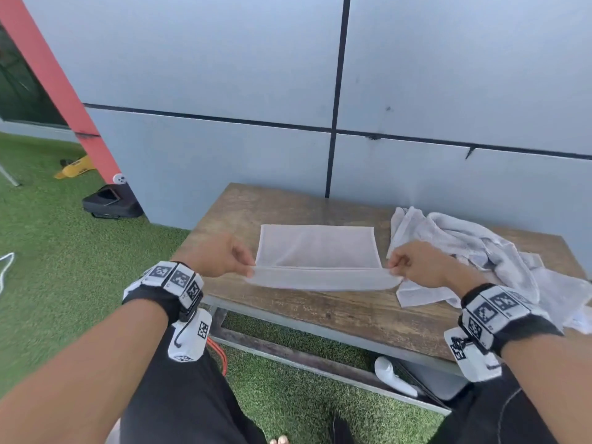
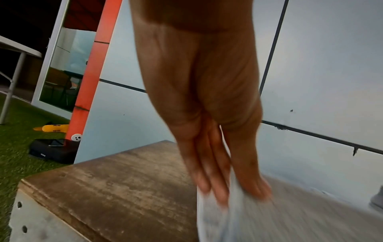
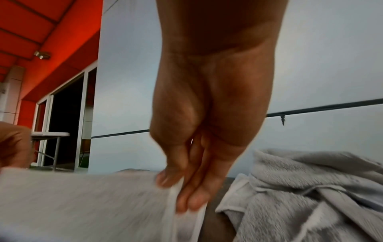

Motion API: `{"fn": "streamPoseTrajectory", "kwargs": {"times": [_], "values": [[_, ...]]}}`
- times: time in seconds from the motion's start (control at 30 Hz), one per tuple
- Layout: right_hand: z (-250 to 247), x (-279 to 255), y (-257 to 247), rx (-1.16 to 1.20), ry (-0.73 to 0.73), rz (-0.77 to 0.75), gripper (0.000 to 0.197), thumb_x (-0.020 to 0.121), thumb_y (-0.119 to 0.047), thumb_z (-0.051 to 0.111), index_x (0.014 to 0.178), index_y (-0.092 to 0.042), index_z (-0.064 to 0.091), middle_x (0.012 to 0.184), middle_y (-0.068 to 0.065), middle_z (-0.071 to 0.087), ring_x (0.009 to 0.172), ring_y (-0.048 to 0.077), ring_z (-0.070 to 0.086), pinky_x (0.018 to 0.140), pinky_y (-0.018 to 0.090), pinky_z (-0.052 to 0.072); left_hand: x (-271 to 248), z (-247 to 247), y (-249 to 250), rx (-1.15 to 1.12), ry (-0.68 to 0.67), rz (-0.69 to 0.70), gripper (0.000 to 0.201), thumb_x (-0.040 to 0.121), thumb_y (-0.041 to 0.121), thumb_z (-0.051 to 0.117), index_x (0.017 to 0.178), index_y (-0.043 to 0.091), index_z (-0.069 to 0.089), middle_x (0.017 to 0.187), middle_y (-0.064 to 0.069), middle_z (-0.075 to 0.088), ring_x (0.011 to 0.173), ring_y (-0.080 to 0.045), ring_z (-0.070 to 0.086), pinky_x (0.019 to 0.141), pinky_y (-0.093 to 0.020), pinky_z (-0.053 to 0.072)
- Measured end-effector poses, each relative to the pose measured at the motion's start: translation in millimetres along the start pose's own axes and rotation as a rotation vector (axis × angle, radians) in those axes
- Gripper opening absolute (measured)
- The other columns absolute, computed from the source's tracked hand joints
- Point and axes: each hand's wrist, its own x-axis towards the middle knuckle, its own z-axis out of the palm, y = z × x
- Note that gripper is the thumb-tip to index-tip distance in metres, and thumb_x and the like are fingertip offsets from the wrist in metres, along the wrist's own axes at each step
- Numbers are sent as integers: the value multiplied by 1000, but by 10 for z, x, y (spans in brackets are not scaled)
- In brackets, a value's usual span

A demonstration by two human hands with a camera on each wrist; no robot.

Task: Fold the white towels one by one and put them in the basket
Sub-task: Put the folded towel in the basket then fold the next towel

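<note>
A: Where's the towel [image 1: 317, 248]?
B: Mid-table [image 1: 288, 306], flat, pale and rectangular. We've got its near edge lifted off the wood, blurred in both wrist views.
A: Fingers?
B: Left hand [image 1: 221, 255] pinches the near-left corner, thumb against fingers [image 2: 209, 185]. Right hand [image 1: 416, 264] pinches the near-right corner, where we see doubled layers under the fingers [image 3: 192, 196].
A: The rest?
B: Crumpled pile [image 1: 474, 251] of white towels just right of it, touching our right hand's corner.

The head camera looks down from above the fingers. Each wrist camera looks along its palm, close behind the fingertips. All share the flat white cloth towel [image 1: 317, 251] between the fingers.
</note>
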Motion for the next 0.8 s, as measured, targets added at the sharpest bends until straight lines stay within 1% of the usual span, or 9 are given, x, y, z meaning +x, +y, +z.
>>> {"fn": "streamPoseTrajectory", "kwargs": {"times": [0.1, 0.17, 0.2, 0.3, 0.37, 0.47, 0.6, 0.7, 0.8], "values": [[74, -80, 32, 45, -232, 26, 18, 90, -11, 72, 77, -22, 70, 78, -8, 70, 67, 6, 70, 63, 13, 49, -117, 72, 63, 35, -259, -44, 16, 76, 42, 82, 90, 35, 79, 86, 22, 76, 88, -2, 70, 87, -27, 46], [86, -76, 59, 88, -290, 39, 13, 90, -10, 71, 80, -19, 72, 80, -5, 72, 70, 10, 73, 68, 19, 56, -148, 85, 93, -68, -362, -66, 19, 80, 31, 80, 97, 21, 79, 88, 10, 78, 85, -7, 74, 83, -22, 50], [86, -63, 68, 102, -293, 45, 12, 90, -10, 71, 81, -17, 72, 82, -3, 73, 73, 13, 74, 71, 22, 58, -137, 86, 90, -96, -358, -77, 19, 81, 29, 79, 97, 18, 78, 88, 7, 79, 84, -8, 74, 83, -23, 53], [91, 50, 106, 151, -213, 61, 8, 90, -10, 72, 83, -15, 72, 87, 4, 74, 79, 21, 74, 77, 30, 60, -37, 101, 50, -64, -238, -77, 13, 84, 34, 77, 92, 24, 78, 85, 8, 78, 83, -8, 74, 85, -27, 53], [96, 159, 114, 150, -100, 72, 9, 89, -12, 73, 81, -17, 72, 85, 3, 74, 75, 19, 72, 74, 30, 59, 45, 117, 55, -54, -91, -85, 7, 87, 36, 75, 90, 29, 77, 85, 11, 77, 83, -6, 71, 83, -27, 52], [134, 356, 109, 117, 79, 95, 18, 90, -12, 71, 76, -21, 68, 75, -2, 68, 66, 11, 62, 59, 19, 44, 198, 182, 94, -41, 120, -85, 10, 93, 29, 70, 98, 22, 76, 96, 9, 72, 88, -7, 63, 71, -17, 43], [207, 624, 120, 75, 209, 125, 15, 91, -10, 68, 78, -19, 68, 68, -6, 64, 63, 8, 56, 53, 18, 36, 501, 298, 63, -72, 266, -115, 17, 94, 22, 67, 102, 11, 77, 99, -2, 74, 88, -16, 63, 77, -27, 45], [247, 798, 134, 57, 254, 140, 12, 92, -10, 67, 83, -16, 71, 76, -2, 68, 73, 14, 60, 59, 20, 41, 709, 361, 54, -76, 325, -138, 17, 93, 19, 66, 98, 6, 77, 95, -9, 74, 90, -23, 66, 78, -30, 48], [294, 961, 138, 14, 287, 153, 14, 90, -5, 65, 81, -14, 72, 77, 0, 68, 80, 21, 63, 75, 31, 51, 880, 410, 48, -66, 356, -152, 16, 93, 17, 66, 88, 5, 76, 79, -6, 69, 74, -19, 60, 65, -25, 41]]}}
